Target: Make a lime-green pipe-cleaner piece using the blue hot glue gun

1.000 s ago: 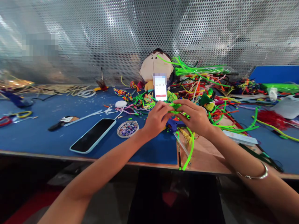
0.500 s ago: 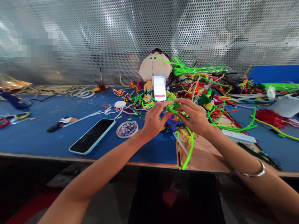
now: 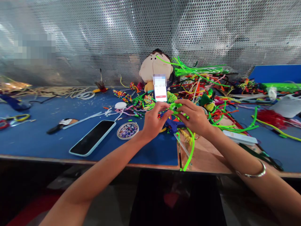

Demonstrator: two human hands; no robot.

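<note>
Between my fingertips is a small bright green woven piece (image 3: pixel 175 107), partly hidden by the fingers. My left hand (image 3: pixel 155 120) is closed on its left side, thumb and fingers pinched together. From the right, my right hand (image 3: pixel 194 117) grips the same piece with bent fingers. Just below my hands lies a dark blue tool (image 3: pixel 174 125), whose shape is partly covered. A thick green strand (image 3: pixel 192 149) curves from near my right hand down to the table's front edge.
A lit phone (image 3: pixel 160 89) leans against a plush doll (image 3: pixel 155 67) behind my hands. Left are a dark phone (image 3: pixel 92 138), a bead dish (image 3: pixel 128 130) and a white disc (image 3: pixel 120 105). Tangled cords (image 3: pixel 197 84) heap at the back right; scissors (image 3: pixel 22 117) lie far left.
My left hand's fingers have shifted slightly left and down, showing more of the green piece. My right hand has hardly moved and keeps its grip.
</note>
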